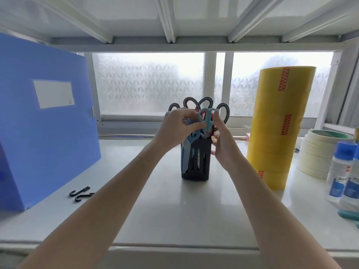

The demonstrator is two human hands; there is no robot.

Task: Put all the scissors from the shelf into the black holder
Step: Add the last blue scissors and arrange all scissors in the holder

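Observation:
A black slotted holder (202,167) stands on the white shelf (174,210), mid-centre. Several scissors stand in it, black-handled ones (196,102) rising behind and a blue pair (186,152) leaning at its left side. A small teal-handled pair of scissors (207,119) is held upright over the holder's mouth, tip down into it. My left hand (174,129) pinches its handle from the left. My right hand (221,140) touches the same pair from the right, fingers partly behind the holder.
A large blue file box (44,123) stands at the left. Two black hooks (81,193) lie in front of it. A tall yellow tape stack (279,129) stands right of the holder, then masking tape rolls (318,154) and glue bottles (342,171). A frosted window lies behind.

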